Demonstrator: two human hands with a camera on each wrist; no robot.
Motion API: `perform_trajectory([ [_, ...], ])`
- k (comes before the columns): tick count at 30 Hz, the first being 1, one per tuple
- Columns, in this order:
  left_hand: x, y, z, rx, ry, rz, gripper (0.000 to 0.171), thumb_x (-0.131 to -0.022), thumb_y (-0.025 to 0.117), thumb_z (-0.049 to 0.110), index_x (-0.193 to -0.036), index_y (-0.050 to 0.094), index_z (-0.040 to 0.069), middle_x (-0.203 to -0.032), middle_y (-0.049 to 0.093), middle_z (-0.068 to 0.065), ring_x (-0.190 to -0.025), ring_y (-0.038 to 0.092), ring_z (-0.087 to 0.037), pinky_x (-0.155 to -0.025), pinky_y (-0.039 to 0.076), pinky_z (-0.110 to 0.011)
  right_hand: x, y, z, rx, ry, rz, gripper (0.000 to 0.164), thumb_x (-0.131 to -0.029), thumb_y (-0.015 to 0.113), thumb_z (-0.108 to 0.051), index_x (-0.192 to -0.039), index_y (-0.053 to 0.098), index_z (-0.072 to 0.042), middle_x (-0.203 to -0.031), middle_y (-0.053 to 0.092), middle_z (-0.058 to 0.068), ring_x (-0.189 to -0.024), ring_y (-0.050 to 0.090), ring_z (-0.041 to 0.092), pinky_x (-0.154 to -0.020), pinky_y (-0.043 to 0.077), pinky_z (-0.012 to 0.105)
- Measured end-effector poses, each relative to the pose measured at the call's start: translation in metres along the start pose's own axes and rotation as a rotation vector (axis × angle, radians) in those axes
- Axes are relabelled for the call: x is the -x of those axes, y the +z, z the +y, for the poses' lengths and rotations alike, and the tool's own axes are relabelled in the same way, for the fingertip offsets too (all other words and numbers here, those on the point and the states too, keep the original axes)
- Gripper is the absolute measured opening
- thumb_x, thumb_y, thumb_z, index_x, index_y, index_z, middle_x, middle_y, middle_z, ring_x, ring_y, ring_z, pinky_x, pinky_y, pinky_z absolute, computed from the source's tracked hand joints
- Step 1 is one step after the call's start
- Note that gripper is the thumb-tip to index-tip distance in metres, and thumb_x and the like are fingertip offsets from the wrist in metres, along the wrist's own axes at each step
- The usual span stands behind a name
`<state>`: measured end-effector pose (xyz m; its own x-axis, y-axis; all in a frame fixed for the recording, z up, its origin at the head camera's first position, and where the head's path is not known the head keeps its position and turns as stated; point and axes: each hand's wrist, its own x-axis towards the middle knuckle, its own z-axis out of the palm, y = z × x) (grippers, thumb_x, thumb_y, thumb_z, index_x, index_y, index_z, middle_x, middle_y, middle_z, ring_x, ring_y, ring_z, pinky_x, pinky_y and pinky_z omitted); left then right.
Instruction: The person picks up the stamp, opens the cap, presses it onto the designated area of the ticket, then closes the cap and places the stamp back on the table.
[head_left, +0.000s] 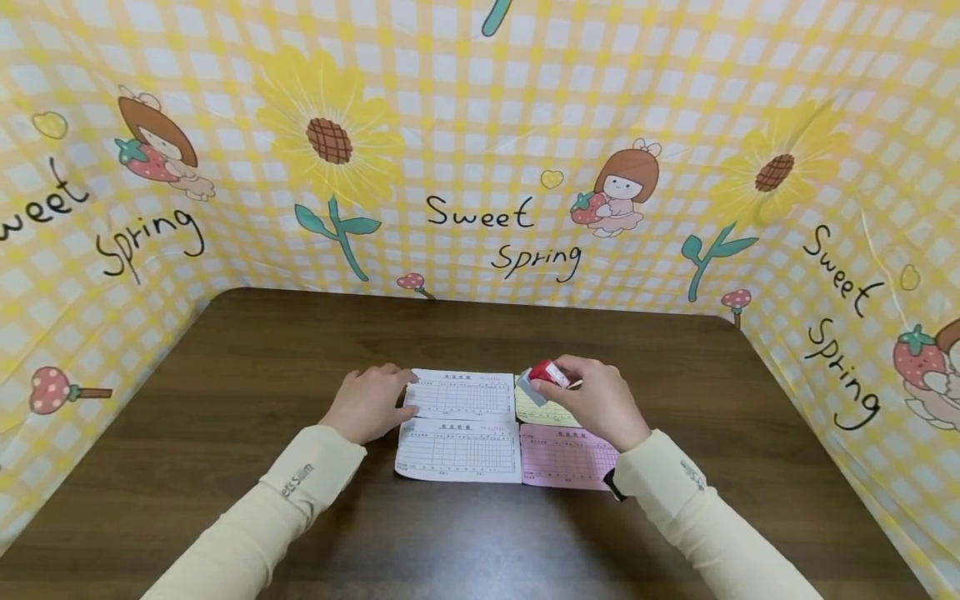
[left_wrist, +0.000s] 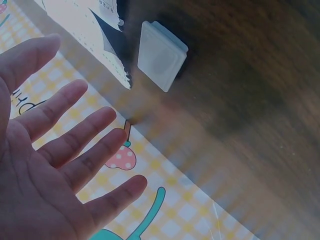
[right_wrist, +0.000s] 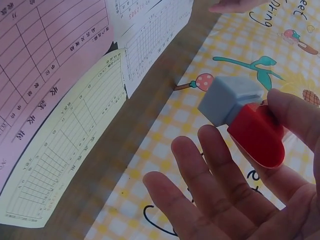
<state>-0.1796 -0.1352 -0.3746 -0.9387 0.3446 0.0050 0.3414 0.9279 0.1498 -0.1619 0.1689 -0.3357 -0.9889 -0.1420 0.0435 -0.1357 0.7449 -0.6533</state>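
Note:
My right hand [head_left: 603,404] pinches a red and grey stamp [head_left: 547,375] between thumb and forefinger, above the yellow receipt slip [head_left: 543,415]. In the right wrist view the red part of the stamp [right_wrist: 257,135] sits by the fingertips, its grey block pointing away; the other fingers are spread. My left hand [head_left: 367,404] lies at the left edge of the upper white slip [head_left: 461,396], fingers extended, holding nothing. A second white slip [head_left: 457,454] lies below it, beside a pink slip [head_left: 566,458] partly covered by my right wrist.
A flat whitish rectangular case [left_wrist: 162,57] lies on the table near the slips in the left wrist view; it does not show in the head view. Yellow checked cloth [head_left: 480,125] walls the brown table [head_left: 450,542] at the back and sides.

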Motion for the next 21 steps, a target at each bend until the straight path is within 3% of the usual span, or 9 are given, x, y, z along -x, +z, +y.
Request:
perform_trajectory([
  [21, -0.0052, 0.0042, 0.0051, 0.001, 0.0, 0.022, 0.042, -0.094, 0.073, 0.029, -0.128, 0.067, 0.005, -0.125, 0.067, -0.019, -0.115, 0.063, -0.038, -0.096, 0.046, -0.062, -0.0083, 0.0008, -0.0068, 0.056, -0.017, -0.041, 0.026, -0.092, 0.077, -0.029, -0.111, 0.075, -0.01, -0.097, 0.073, 0.005, -0.084, 0.062, 0.02, -0.068, 0.051, 0.03],
])
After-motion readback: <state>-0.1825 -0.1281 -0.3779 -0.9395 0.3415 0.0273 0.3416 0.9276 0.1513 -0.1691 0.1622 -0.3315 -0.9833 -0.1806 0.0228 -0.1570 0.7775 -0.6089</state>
